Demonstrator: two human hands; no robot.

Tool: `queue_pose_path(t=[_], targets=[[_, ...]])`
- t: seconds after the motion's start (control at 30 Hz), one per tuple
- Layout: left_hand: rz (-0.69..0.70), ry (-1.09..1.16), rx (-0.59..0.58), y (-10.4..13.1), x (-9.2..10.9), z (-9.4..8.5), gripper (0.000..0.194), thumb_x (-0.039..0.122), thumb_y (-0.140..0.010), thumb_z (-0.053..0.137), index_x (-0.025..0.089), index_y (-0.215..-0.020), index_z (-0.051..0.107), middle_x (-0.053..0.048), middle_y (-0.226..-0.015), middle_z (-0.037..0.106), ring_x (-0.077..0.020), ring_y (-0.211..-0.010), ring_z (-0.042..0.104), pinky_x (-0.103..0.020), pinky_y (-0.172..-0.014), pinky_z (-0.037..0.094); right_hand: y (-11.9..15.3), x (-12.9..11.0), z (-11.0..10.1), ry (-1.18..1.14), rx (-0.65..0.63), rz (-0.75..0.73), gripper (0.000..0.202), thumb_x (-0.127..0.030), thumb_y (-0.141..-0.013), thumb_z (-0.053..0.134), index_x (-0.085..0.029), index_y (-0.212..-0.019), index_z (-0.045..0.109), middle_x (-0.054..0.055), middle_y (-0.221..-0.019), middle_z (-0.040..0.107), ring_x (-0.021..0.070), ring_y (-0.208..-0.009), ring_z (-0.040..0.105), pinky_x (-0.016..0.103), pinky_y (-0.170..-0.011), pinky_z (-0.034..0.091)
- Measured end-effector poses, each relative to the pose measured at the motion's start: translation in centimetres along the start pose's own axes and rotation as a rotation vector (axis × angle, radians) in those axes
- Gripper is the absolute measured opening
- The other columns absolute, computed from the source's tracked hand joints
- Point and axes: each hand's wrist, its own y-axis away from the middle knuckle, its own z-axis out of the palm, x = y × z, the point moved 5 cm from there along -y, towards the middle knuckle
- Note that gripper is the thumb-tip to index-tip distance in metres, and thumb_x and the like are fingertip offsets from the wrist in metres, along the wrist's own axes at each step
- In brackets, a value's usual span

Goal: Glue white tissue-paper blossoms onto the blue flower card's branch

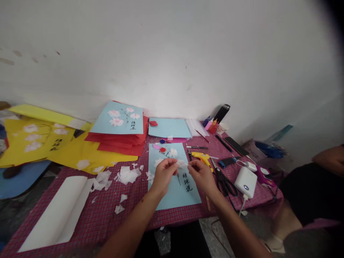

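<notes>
My left hand [164, 175] is pinched, thumb against fingers, above a light blue sheet [173, 202]. Opposite it, my right hand [203, 176] makes the same pinch a short way off. What the fingertips hold, if anything, is too small to make out. Between them shows a white paper flower [182, 163]; whether it is touched I cannot tell. Another white flower [172, 153] sits higher on the sheet, with dark painted stems and black brush characters [187, 182]. At the sheet's top lie small red, pink and dark blue blobs.
Torn white paper [128, 175] and a folded white sheet [57, 213] lie left. Behind stand stacked red and blue sheets [118, 141]. To the right are a yellow glue gun [201, 156], black scissors [225, 182], a white power bank [245, 182] and a black bottle [222, 113]. A person sits far right.
</notes>
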Motion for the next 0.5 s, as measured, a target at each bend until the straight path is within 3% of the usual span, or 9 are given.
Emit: queue_pose_path(t=[0.1,0.27,0.5], targets=[[0.039,0.005,0.048,-0.1,0.3,-0.3,0.026,0.027,-0.069,0.076,0.016,-0.091,0.069,0.003,-0.070,0.062,-0.0094,-0.057,0.056,-0.026,-0.061,0.044,-2.0,0.5,-0.4,0.207,-0.134,-0.035,0.015,-0.027,-0.087,0.058,-0.020,-0.081,0.070,0.003,-0.077,0.072,0.0186,-0.071,0.065,0.028,-0.066,0.046],[0.024,-0.015,0.005,-0.1,0.0,-0.1,0.023,0.026,-0.069,0.073,0.015,-0.089,0.068,0.003,-0.068,0.061,-0.0094,-0.057,0.056,-0.026,-0.060,0.043,-3.2,0.1,0.7,0.607,-0.244,-0.128,0.020,-0.017,-0.088,0.053,-0.019,-0.088,0.073,0.005,-0.086,0.076,0.0180,-0.080,0.068,0.026,-0.070,0.043],[0.025,-0.003,0.009,-0.1,0.4,-0.1,0.021,0.026,-0.069,0.073,0.016,-0.087,0.069,0.003,-0.068,0.062,-0.0098,-0.058,0.056,-0.026,-0.061,0.043,-3.7,-1.2,2.0,0.753,-0.336,-0.198,0.019,-0.019,-0.093,0.054,-0.019,-0.092,0.074,0.008,-0.095,0.076,0.0200,-0.089,0.068,0.028,-0.076,0.040]])
